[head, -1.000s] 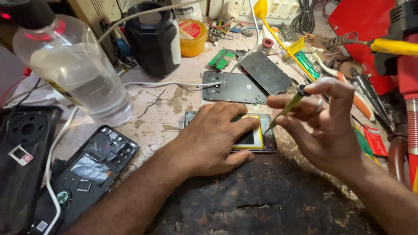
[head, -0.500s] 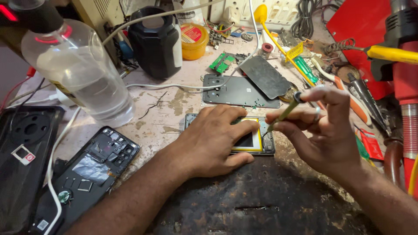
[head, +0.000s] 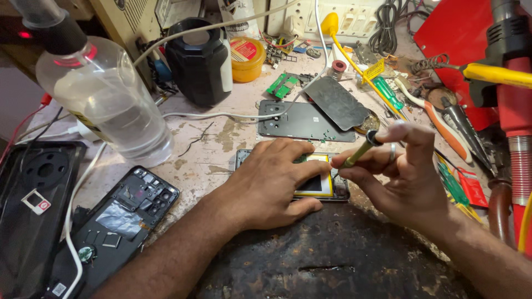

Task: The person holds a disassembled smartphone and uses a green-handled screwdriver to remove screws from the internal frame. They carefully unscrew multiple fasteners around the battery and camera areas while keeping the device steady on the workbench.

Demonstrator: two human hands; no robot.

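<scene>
Right grip: the right hand [head: 413,180] is closed around a small screwdriver [head: 359,151], pinched between thumb and fingers, shaft slanting down to the left.
Screwdriver tip: it meets the right edge of the opened phone [head: 321,182], just below and left of the grip.
Left grip: the left hand [head: 271,185] lies palm down on the phone, fingers spread flat and pressing rather than closed round anything; its fingertips stop just short of the screwdriver tip.
Opened phone: flat on the surface [head: 216,144] between the two hands, its yellow-bordered inside showing beside the left fingers.
Just beyond the grip: a dark phone back cover [head: 302,119] with a black plate [head: 338,102] overlapping it.
Right of the grip: pliers [head: 443,124] and a green-handled tool [head: 388,93], near a red stand [head: 515,111].
Far left of the grip: a clear plastic bottle [head: 108,105], a black container [head: 200,61] and another stripped phone frame [head: 119,213].
Near edge: a dark worn mat [head: 332,260] under both wrists.
</scene>
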